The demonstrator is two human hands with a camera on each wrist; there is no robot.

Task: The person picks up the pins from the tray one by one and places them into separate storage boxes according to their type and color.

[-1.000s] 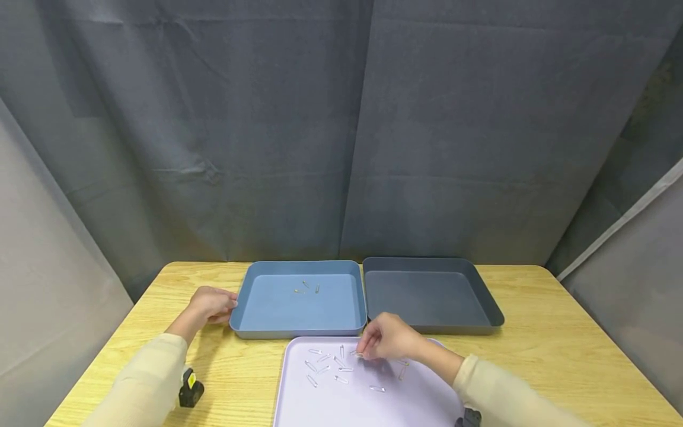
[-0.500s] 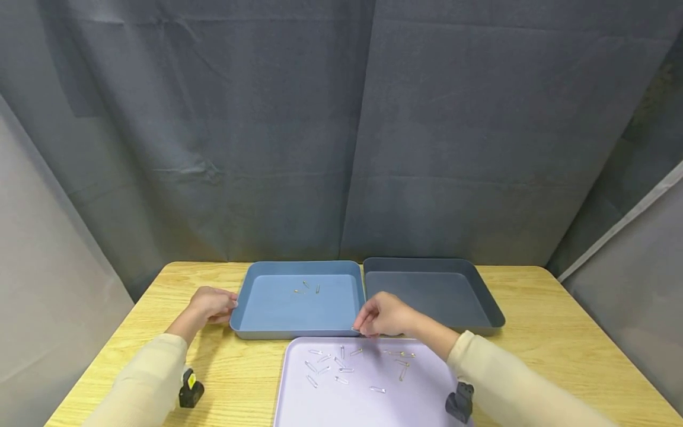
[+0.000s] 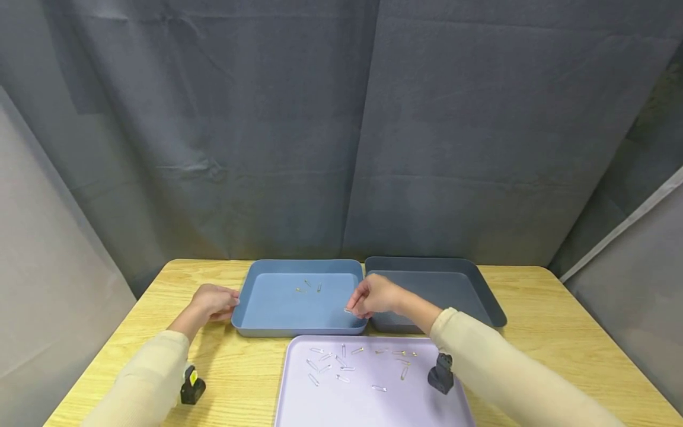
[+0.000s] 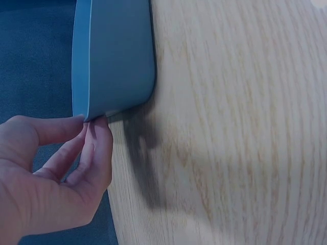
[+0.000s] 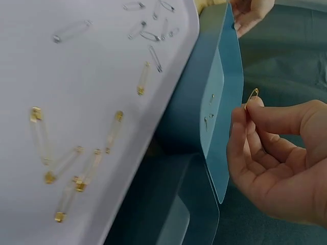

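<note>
My right hand (image 3: 368, 299) pinches a small gold safety pin (image 5: 252, 96) between thumb and fingertip, over the near right corner of the blue tray (image 3: 267, 326). Three pins (image 3: 309, 287) lie at the back of that tray's floor. My left hand (image 3: 213, 301) holds the blue tray's left rim (image 4: 87, 102) with its fingertips. Several silver and gold safety pins (image 3: 341, 362) lie scattered on the lavender tray (image 3: 373, 409) in front of me; the right wrist view shows them too (image 5: 76, 168).
A dark grey tray (image 3: 480, 296) stands to the right of the blue one, touching it. All three trays sit on a wooden table (image 3: 560, 356). Grey curtains hang behind the table and at both sides.
My right hand lifted a pin off the lavender tray and carried it back and left, to over the blue tray's near right corner. The left hand stayed on the rim.
</note>
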